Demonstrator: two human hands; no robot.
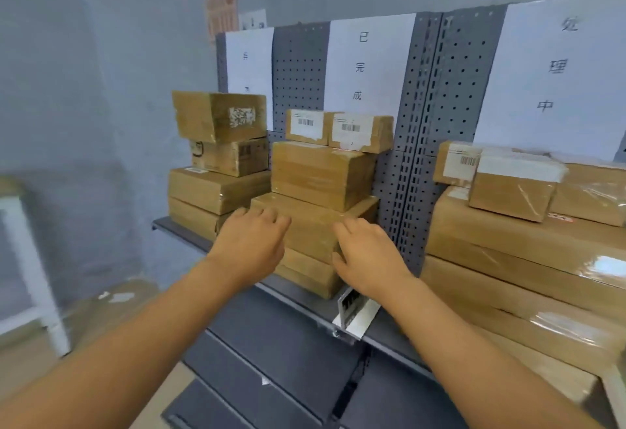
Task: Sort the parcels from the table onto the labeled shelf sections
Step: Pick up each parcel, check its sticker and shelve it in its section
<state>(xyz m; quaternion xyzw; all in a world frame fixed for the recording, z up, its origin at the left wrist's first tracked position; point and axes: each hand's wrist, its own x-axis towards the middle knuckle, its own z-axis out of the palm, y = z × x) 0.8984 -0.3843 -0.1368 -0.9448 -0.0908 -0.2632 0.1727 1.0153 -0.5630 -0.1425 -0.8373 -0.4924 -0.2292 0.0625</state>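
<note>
A grey metal shelf [189, 230] carries brown cardboard parcels under white paper section labels. In the middle section, below the middle label [369, 62], a stack of parcels rises from a flat parcel [315, 222] near the bottom. My left hand [250, 242] lies with straight fingers against the front left of that flat parcel. My right hand [367, 252] touches its front right corner, fingers loosely extended. Neither hand curls round anything. A larger parcel [321, 174] and two small labelled parcels [338, 130] sit on top.
A left stack of parcels [220, 157] stands under the left label [249, 56]. Long wide parcels [515, 259] fill the right section under the right label [555, 66]. A price-tag holder [354, 313] juts from the shelf edge. A white frame [30, 259] stands at far left.
</note>
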